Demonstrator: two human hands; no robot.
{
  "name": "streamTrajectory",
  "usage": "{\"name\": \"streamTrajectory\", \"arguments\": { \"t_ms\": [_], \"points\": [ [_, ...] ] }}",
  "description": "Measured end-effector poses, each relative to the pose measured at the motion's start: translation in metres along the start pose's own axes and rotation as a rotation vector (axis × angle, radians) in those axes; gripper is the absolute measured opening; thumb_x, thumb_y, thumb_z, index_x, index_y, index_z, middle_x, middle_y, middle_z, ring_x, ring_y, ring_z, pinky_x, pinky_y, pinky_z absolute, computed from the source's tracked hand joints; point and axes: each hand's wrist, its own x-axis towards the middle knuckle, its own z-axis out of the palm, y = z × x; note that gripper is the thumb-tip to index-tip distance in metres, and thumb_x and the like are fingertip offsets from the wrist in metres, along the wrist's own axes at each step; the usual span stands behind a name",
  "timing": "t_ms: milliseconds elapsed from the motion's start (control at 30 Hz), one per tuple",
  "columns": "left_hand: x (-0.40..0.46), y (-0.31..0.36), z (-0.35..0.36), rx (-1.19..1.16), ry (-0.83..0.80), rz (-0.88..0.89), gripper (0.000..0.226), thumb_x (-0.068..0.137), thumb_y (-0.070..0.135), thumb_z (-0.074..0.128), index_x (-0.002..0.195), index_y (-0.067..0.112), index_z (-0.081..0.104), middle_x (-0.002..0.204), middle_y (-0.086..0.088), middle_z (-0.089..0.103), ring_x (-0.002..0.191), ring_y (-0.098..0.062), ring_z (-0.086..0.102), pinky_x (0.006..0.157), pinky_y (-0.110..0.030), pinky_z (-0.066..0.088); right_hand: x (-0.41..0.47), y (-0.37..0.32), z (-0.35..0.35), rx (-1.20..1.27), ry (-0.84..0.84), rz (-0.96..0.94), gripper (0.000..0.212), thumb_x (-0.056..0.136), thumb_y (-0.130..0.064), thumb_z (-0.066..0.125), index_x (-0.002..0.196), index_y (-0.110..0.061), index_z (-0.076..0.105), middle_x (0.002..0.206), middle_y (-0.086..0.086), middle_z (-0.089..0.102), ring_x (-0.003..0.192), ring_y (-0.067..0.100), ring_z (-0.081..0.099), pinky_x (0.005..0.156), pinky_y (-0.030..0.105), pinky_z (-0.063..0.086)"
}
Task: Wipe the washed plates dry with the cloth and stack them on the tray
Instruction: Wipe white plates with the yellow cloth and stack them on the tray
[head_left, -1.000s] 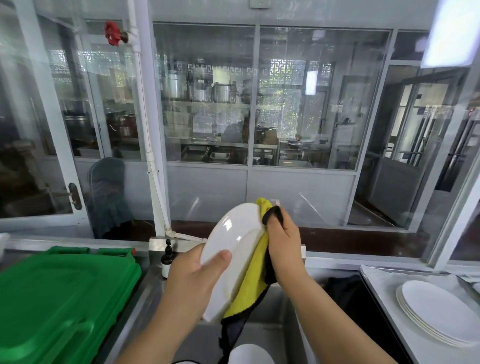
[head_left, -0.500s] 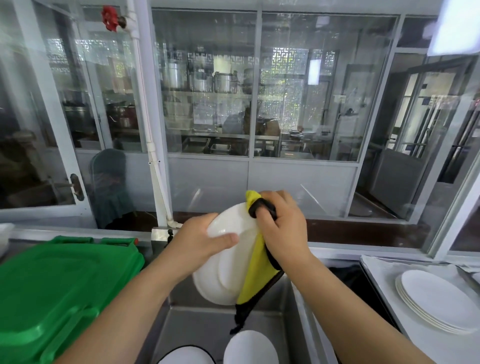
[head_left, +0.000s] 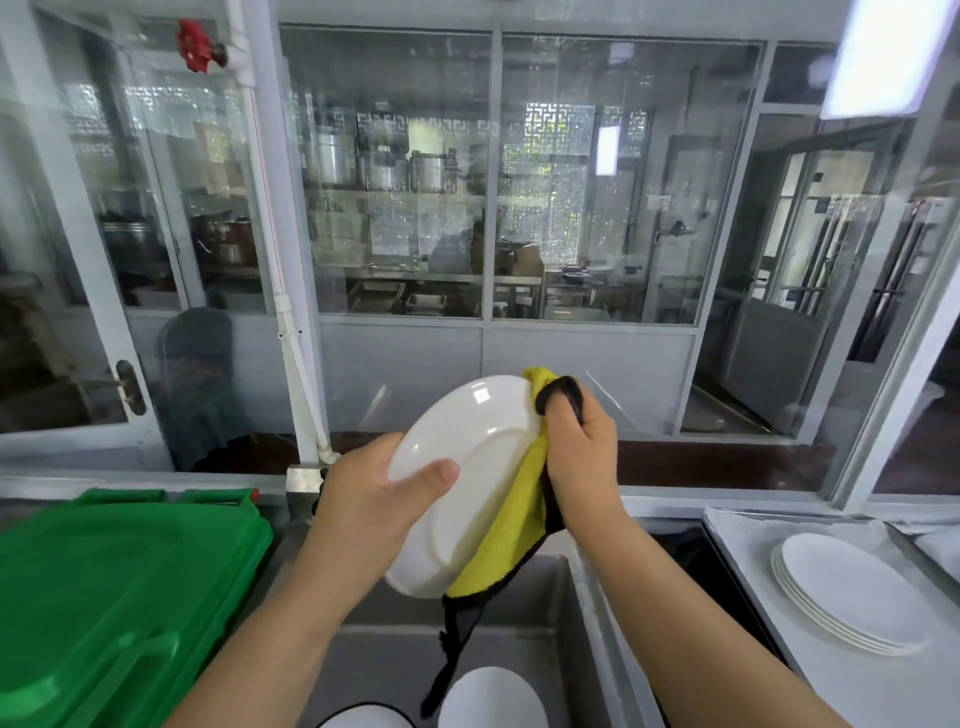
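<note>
Now white plate (head_left: 470, 483) tilted on edge above sink (head_left: 563, 597), left hand (head_left: 382, 499) gripping its left rim, thumb across face. Right hand (head_left: 579, 457) clutches yellow cloth (head_left: 511, 525) against plate's right edge; black trim hangs toward sink. Two more plates (head_left: 491, 699) in sink, cut off at frame bottom. Dried stack (head_left: 852, 592) on tray (head_left: 737, 530), right table edge. Green bin lid (head_left: 114, 597) left. Versus half second ago: plate tipped more upright, face more exposed.
</note>
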Motion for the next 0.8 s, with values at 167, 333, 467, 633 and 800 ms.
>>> {"name": "streamTrajectory", "arguments": {
  "t_ms": [167,333,467,633,800],
  "points": [
    [-0.004,-0.011,0.005,-0.221,-0.016,-0.087,0.037,0.057,0.051,0.074,0.092,0.042,0.071,0.091,0.007,0.074,0.081,-0.011,0.07,0.068,-0.028,0.053,-0.003,0.006,-0.004,0.077,0.077,0.075,0.04,0.092,-0.023,0.051,0.053,-0.028,0.043,0.053,-0.014,0.031,0.055,0.008,0.03,0.058,0.029,0.03],
    [0.016,-0.001,-0.005,-0.004,-0.32,-0.154,0.035,0.06,0.042,0.075,0.086,0.019,0.069,0.081,-0.001,0.071,0.073,-0.014,0.066,0.065,-0.03,0.048,-0.008,-0.003,-0.011,-0.293,-0.071,-0.189,0.012,0.084,-0.035,0.053,0.074,-0.034,0.061,0.074,-0.012,0.058,0.068,0.006,0.053,0.064,0.029,0.045],
    [0.016,0.002,0.005,0.073,-0.364,-0.097,0.021,0.074,0.033,0.073,0.087,0.017,0.07,0.079,0.001,0.073,0.069,-0.007,0.066,0.063,-0.023,0.05,-0.024,-0.003,0.0,-0.628,-0.09,-0.499,0.025,0.078,-0.036,0.051,0.089,-0.024,0.07,0.084,-0.005,0.059,0.07,0.02,0.058,0.058,0.033,0.047],
    [0.009,-0.002,0.007,0.009,-0.258,-0.061,0.02,0.071,0.036,0.069,0.086,0.023,0.074,0.078,0.003,0.074,0.068,-0.006,0.067,0.059,-0.019,0.05,-0.022,-0.008,0.0,-0.66,-0.069,-0.694,0.031,0.078,-0.036,0.048,0.089,-0.02,0.072,0.084,-0.002,0.061,0.064,0.023,0.059,0.05,0.03,0.045],
    [0.005,0.003,0.006,-0.003,-0.122,-0.004,0.036,0.063,0.054,0.067,0.082,0.024,0.07,0.068,0.004,0.068,0.061,-0.007,0.06,0.059,-0.026,0.046,-0.013,-0.005,-0.006,-0.277,-0.037,-0.29,0.017,0.079,-0.036,0.046,0.08,-0.04,0.062,0.083,-0.013,0.059,0.075,0.004,0.054,0.067,0.019,0.042]
  ]
}}
